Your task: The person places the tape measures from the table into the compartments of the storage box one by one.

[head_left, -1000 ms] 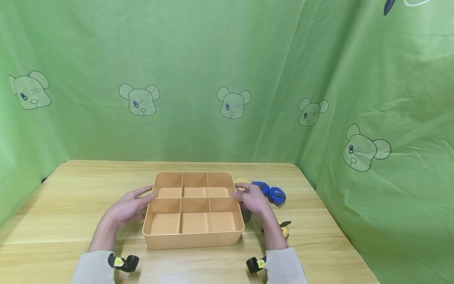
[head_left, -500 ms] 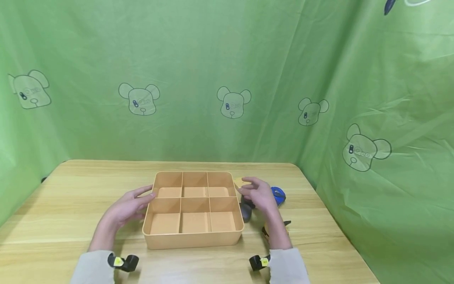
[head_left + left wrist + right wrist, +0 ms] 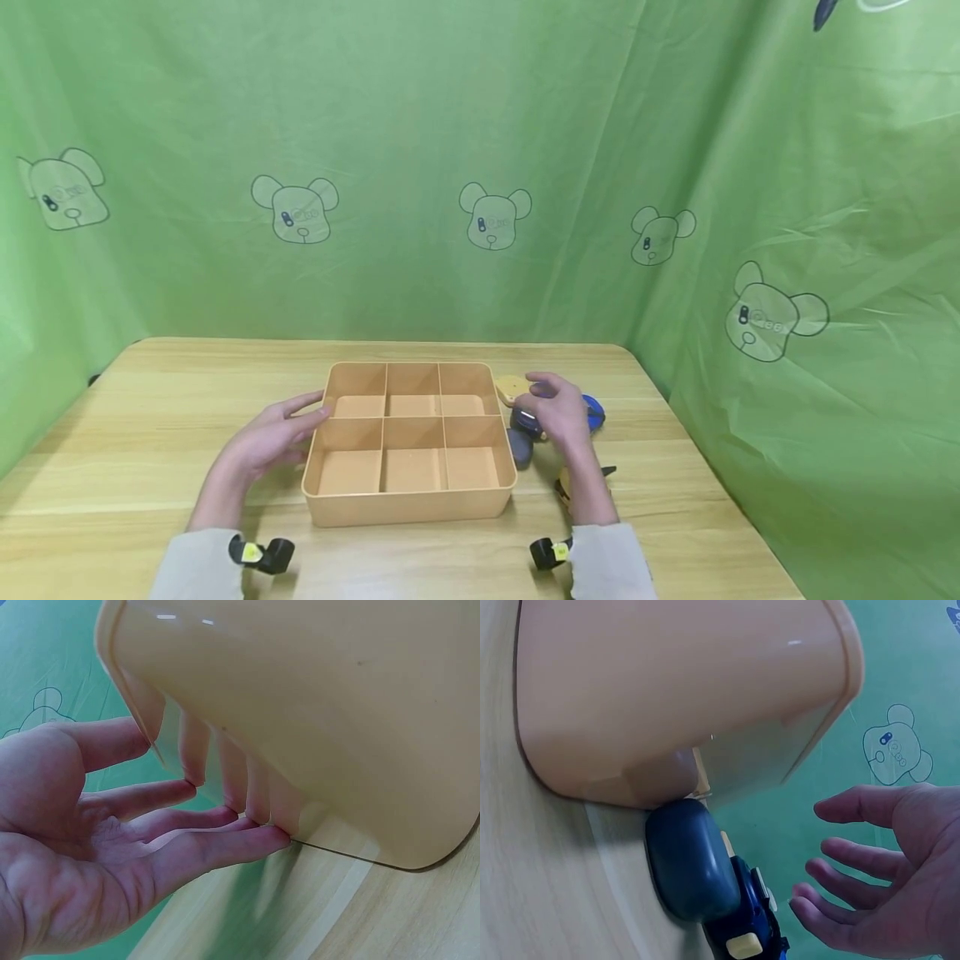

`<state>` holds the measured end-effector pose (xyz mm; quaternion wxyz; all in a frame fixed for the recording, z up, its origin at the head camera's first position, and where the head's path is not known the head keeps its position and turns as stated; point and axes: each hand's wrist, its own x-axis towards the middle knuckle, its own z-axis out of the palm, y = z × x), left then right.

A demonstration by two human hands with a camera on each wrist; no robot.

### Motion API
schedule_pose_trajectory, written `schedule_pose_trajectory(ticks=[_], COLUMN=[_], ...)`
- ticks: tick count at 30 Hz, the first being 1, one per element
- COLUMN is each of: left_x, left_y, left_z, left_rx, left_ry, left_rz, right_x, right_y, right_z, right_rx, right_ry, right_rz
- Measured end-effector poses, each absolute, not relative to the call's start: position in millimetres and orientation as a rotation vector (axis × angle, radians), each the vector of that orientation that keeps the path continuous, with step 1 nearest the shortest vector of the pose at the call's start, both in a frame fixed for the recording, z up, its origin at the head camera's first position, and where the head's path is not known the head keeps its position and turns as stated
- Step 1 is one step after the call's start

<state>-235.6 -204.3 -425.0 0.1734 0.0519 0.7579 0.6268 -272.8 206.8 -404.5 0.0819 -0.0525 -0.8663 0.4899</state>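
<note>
In the head view, a tan six-compartment tray (image 3: 408, 442) sits at lower centre of the frame on the wooden table (image 3: 150, 400); the left hand (image 3: 270, 437) lies against the tray's left wall with fingers straight and relaxed, grasping nothing; the right hand (image 3: 558, 410), just right of the tray, hovers with loosely spread fingers over a cluster of small things: a yellow piece (image 3: 512, 387), a dark blue toy (image 3: 527, 422), a dark grey oval piece (image 3: 521, 448) and a blue thing (image 3: 595, 412) partly hidden behind the hand; in the left wrist view, the straight fingertips (image 3: 274, 836) touch the tray's outer wall (image 3: 322, 720) near the table; in the right wrist view, the right hand (image 3: 885, 877) at lower right is released and holds nothing, apart from the grey oval piece (image 3: 690, 862), which leans against the tray's side (image 3: 667, 697).
</note>
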Motion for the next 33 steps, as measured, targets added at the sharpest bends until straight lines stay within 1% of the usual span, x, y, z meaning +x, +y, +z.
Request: schedule_pose_trajectory(ticks=[11, 33], left_x=[-235.5, -236.3], left_y=[-204.2, -204.0], left_z=[-426.0, -426.4], left_rx=[0.127, 0.135], left_ry=[2.156, 2.146], left_rz=[1.769, 1.795], right_x=[-274.3, -279.8], right_y=[212.5, 215.2], right_z=[-408.7, -419.8], right_rx=[-0.202, -0.206], right_ry=[-2.644, -2.773], right_rz=[1.311, 1.11])
